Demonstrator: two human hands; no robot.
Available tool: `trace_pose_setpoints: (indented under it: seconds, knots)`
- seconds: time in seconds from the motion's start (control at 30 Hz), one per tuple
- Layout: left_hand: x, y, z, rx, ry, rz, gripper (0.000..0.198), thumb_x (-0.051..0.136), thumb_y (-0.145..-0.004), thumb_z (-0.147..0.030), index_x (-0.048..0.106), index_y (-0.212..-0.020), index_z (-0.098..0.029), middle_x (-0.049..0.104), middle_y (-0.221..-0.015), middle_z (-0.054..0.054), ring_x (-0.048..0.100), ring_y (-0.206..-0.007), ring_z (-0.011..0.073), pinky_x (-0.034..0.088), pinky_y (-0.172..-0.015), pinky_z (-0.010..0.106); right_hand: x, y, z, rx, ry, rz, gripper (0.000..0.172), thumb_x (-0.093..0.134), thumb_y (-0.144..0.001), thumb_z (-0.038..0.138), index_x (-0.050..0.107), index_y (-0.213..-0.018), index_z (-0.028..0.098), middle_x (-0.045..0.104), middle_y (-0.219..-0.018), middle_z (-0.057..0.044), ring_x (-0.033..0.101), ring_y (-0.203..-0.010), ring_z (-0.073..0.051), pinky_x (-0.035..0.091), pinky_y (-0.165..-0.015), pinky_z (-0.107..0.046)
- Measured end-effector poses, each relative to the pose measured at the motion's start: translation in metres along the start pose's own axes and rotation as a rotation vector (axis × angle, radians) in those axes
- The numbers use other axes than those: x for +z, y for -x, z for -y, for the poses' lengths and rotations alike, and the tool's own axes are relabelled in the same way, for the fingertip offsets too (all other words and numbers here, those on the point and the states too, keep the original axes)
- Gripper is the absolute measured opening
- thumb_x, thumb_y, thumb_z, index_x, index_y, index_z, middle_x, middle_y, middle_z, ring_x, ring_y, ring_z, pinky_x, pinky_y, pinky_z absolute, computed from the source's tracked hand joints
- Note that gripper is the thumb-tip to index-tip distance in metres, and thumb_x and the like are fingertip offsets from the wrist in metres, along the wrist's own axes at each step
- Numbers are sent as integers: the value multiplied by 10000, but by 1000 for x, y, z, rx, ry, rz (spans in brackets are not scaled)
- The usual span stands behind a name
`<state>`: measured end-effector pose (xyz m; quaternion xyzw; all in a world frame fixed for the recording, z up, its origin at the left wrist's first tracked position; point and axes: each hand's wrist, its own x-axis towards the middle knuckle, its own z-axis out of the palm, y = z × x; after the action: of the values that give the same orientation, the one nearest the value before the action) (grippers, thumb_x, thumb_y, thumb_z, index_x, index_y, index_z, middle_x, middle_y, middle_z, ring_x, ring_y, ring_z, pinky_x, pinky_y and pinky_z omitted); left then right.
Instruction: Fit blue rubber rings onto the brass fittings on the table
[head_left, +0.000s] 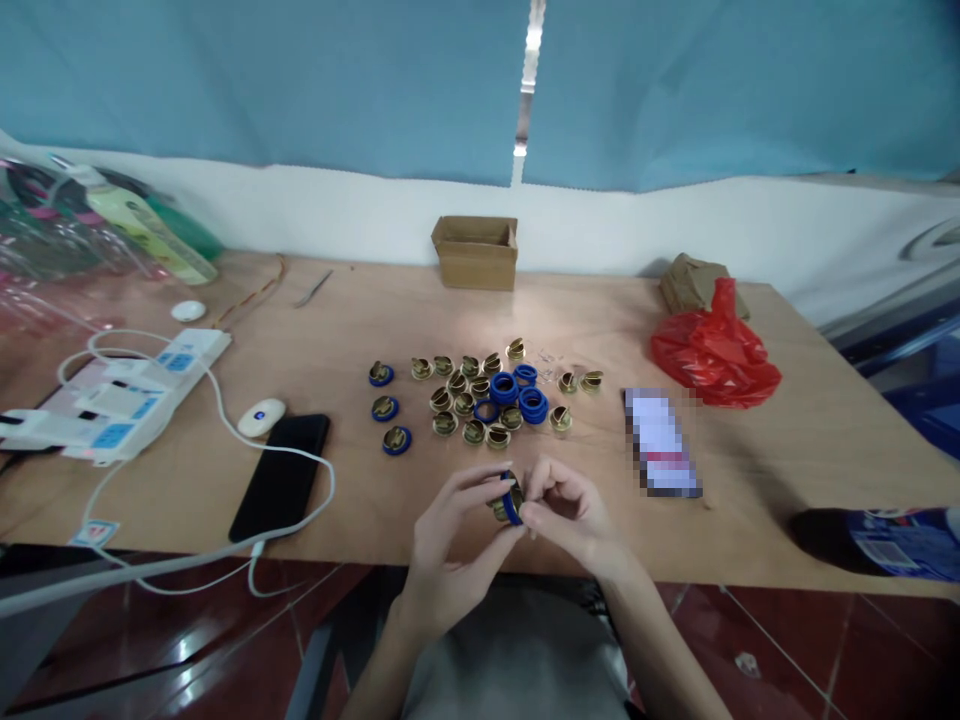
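Observation:
My left hand (450,545) and my right hand (571,510) meet at the table's front edge, both pinching one brass fitting with a blue ring (510,500) on it. Beyond them on the wooden table (810,440) lies a cluster of several bare brass fittings (465,400) mixed with loose blue rings (517,392). To the left of the cluster stand three brass fittings with blue rings on them (384,408).
A black phone (281,475) on a white cable lies left of my hands, beside a white power strip (120,395). A small cardboard box (475,252) stands at the back, a red plastic bag (714,355) at right, a dark bottle (877,542) at the front right.

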<state>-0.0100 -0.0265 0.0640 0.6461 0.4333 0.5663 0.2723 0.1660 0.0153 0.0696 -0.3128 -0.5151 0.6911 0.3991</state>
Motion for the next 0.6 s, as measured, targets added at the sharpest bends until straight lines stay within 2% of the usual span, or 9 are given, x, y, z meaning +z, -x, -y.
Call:
trace_pose_setpoints:
  seconds: [0.3, 0.6]
  knots:
    - [-1, 0, -3, 59, -95, 1, 415, 751, -852, -143, 627, -1234, -250, 703, -1237, 111, 717, -1109, 237, 638, -944, 408, 7, 5, 5, -18, 68, -29, 354, 782, -842, 485, 544, -791, 228, 483, -711, 41, 402, -614, -124, 306, -579, -269]
    - [-3, -1, -6, 76, -92, 20, 436, 752, -843, -104, 623, -1231, -253, 687, -1225, 92, 712, -1110, 212, 628, -958, 368, 3, 5, -1, -41, 66, 2, 296, 772, -866, 441, 573, -812, 228, 529, -745, 29, 445, -647, -127, 328, -600, -270]
